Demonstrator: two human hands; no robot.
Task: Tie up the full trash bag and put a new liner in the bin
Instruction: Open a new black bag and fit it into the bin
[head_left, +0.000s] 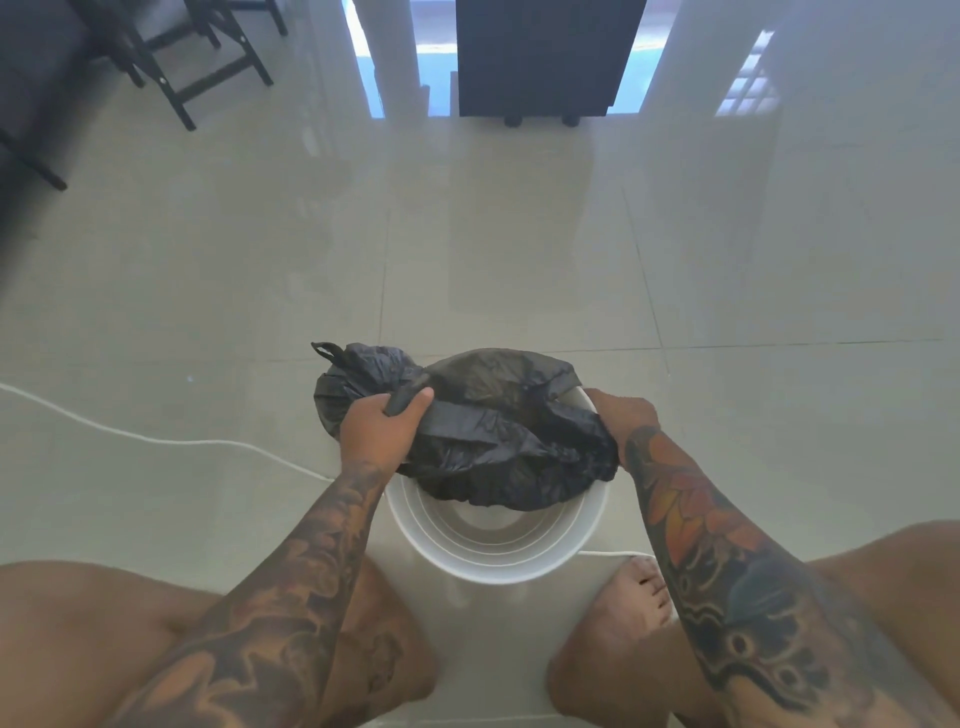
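A white round bin (498, 551) stands on the tiled floor between my knees. A black plastic liner (498, 431) lies spread and crumpled over its far half, while the near half of the bin's inside shows bare. My left hand (382, 423) is shut on a fold of the liner at the bin's left rim. My right hand (621, 410) grips the liner's edge at the right rim, its fingers partly hidden behind the plastic. A bunched black bag (358, 371) with a loop handle sits just left of and behind the bin, touching my left hand.
A white cable (156, 441) runs across the floor from the left toward the bin. Dark folding chair legs (197, 78) stand at the back left. A black cabinet on castors (540, 57) stands at the back centre. My bare right foot (636, 597) is beside the bin.
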